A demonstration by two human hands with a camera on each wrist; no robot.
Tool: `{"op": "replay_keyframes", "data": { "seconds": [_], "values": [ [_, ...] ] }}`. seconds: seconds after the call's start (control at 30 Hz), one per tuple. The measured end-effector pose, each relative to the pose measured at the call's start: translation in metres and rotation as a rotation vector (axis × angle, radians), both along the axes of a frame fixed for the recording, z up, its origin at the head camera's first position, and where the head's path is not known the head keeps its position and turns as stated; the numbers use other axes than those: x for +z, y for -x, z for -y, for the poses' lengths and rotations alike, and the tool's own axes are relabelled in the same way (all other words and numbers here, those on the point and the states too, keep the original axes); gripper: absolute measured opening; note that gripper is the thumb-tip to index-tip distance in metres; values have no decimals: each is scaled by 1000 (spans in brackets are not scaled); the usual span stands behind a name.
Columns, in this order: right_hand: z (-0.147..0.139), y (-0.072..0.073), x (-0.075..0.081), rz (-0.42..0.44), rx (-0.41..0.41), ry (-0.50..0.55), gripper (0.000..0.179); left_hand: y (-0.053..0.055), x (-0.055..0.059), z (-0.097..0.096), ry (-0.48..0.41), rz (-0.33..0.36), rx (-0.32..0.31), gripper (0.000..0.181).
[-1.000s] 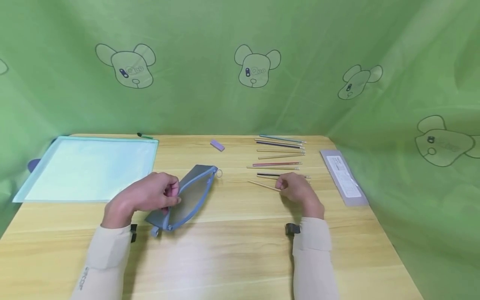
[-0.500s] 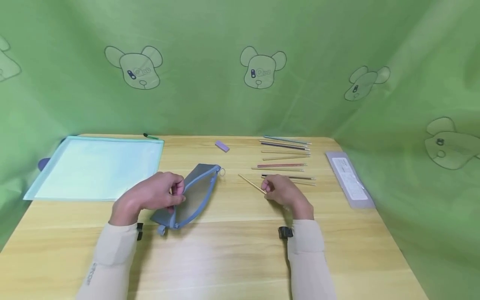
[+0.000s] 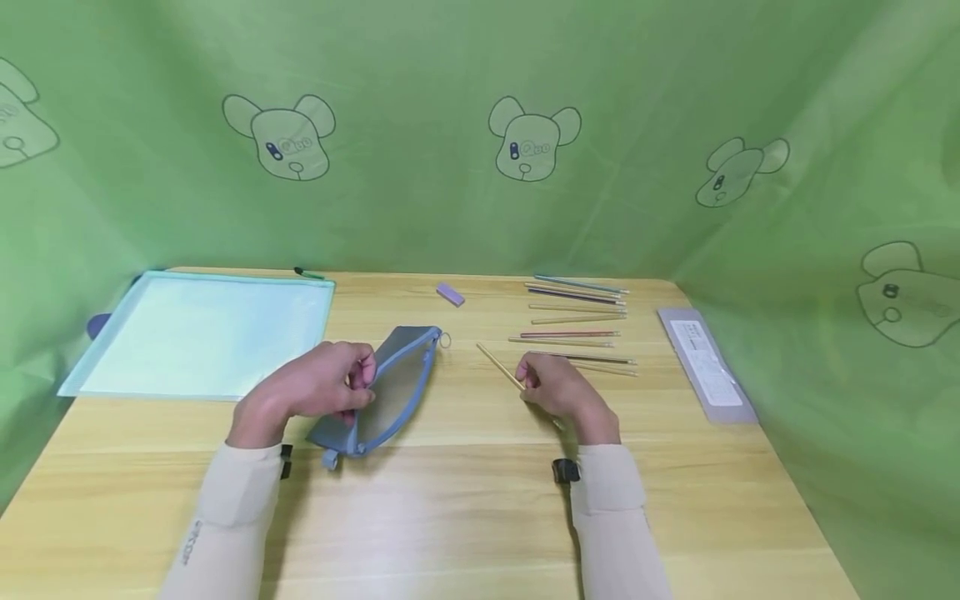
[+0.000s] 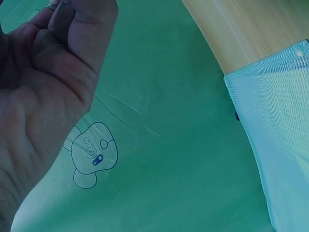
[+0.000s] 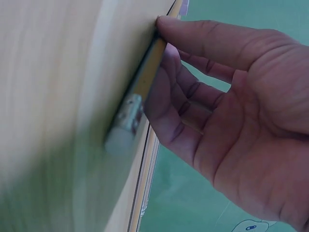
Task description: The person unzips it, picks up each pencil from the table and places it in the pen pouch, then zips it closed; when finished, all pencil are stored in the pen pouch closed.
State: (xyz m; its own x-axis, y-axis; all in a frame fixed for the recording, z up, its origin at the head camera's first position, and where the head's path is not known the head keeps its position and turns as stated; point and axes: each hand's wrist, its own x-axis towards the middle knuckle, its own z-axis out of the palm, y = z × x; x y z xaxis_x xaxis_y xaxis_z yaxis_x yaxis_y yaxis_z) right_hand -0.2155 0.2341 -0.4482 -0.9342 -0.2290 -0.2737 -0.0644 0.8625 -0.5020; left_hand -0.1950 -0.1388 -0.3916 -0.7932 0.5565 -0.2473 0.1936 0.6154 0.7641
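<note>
The blue pencil case (image 3: 390, 387) lies near the middle of the tabletop (image 3: 465, 517), with bare wood open in front of it toward the near edge. The left hand (image 3: 318, 392) pinches the case's left rim, fingers curled, wrist low. To the right of the case, the right hand (image 3: 555, 390) grasps a wooden pencil (image 3: 501, 367) in a thumb-and-finger grip, tip angled toward the case. Loose pencils (image 3: 573, 325) lie right of the case; a pale folder (image 3: 202, 333) lies to its left.

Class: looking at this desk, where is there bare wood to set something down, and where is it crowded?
Bare wood runs along the table's near edge, before both sleeves, and between the mesh folder and eraser. It is crowded from the pencil pouch across the row of pencils to the flat case.
</note>
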Motion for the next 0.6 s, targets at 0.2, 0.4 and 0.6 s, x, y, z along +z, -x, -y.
{"op": "replay_keyframes", "data": {
  "seconds": [0.2,0.4,0.6],
  "values": [
    [5,-1,1,-2,10,-26,19,2,-1,-1,2,-7,11,17],
    [9,-1,2,-8,20,-38,21,4,-2,-2,-11,-2,26,20],
    [11,1,-2,-26,36,-27,23,4,-3,0,-12,3,41,22]
  ]
}}
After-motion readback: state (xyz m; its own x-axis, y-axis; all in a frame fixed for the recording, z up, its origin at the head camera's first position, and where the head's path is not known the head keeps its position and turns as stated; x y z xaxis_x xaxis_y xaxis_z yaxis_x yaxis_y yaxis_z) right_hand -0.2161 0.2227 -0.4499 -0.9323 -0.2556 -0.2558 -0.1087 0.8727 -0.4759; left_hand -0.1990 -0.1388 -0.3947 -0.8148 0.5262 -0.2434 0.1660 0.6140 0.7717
